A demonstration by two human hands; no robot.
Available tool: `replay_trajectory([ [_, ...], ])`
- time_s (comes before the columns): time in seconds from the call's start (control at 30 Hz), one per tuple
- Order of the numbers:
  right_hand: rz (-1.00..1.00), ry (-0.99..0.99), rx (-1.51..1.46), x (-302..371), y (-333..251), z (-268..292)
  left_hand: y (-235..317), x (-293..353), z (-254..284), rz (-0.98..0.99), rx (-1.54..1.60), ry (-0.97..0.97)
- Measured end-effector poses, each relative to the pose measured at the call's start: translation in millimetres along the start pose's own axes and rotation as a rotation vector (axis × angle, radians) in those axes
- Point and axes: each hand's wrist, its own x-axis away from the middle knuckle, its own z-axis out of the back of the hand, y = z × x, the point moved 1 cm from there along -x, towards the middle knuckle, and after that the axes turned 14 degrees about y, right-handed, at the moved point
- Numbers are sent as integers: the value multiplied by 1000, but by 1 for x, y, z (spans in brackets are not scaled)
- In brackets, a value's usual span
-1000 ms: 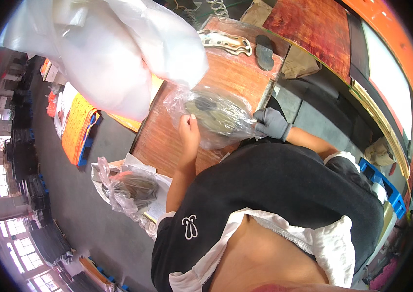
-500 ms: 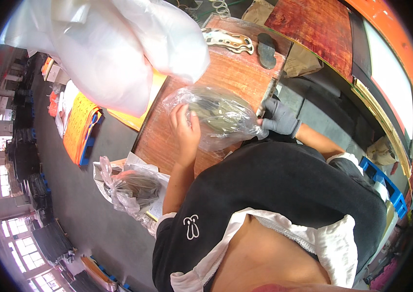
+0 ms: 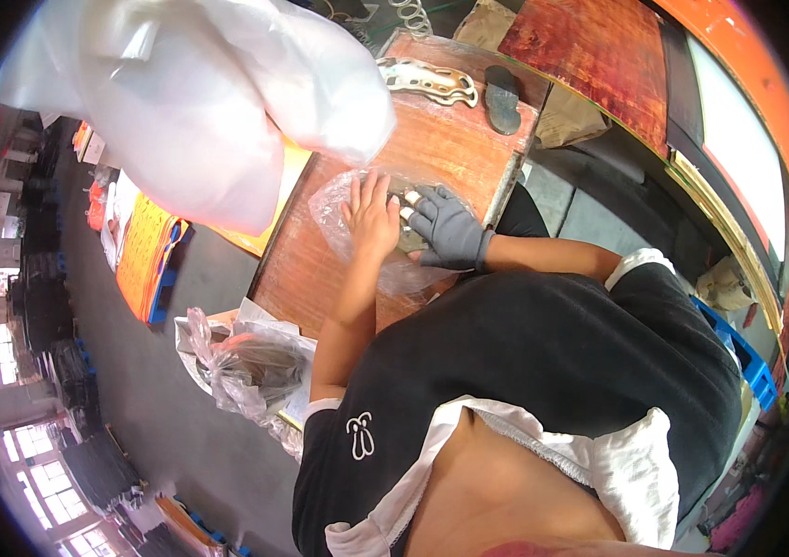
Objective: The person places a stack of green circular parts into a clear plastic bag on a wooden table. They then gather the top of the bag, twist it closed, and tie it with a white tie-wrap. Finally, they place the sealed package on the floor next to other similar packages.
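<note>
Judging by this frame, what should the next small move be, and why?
Probably the left hand should smooth the loose side of the clear plastic bag inward: slack film spreads out beyond that hand on the wooden table, while the gloved right hand rests on the bag's other side and could steady it.

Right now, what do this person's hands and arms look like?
The left hand is bare. The right hand wears a grey glove, with pale bands near two fingertips. Both forearms are uncovered, below short black sleeves with white edges.
</note>
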Motion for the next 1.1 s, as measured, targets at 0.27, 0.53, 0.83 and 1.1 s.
replay_trajectory([
  [0.27,53,132,1,9,2,5,-39,-31,-12,67,177,71],
  [0.53,54,85,42,14,4,6,-55,-38,22,558,678,371],
  [0.83,-30,184,-139,17,9,11,19,-4,10,-22,-32,5],
  [1.1,-1201,236,-773,49,100,-32,12,-2,2,-8,-37,-51],
])
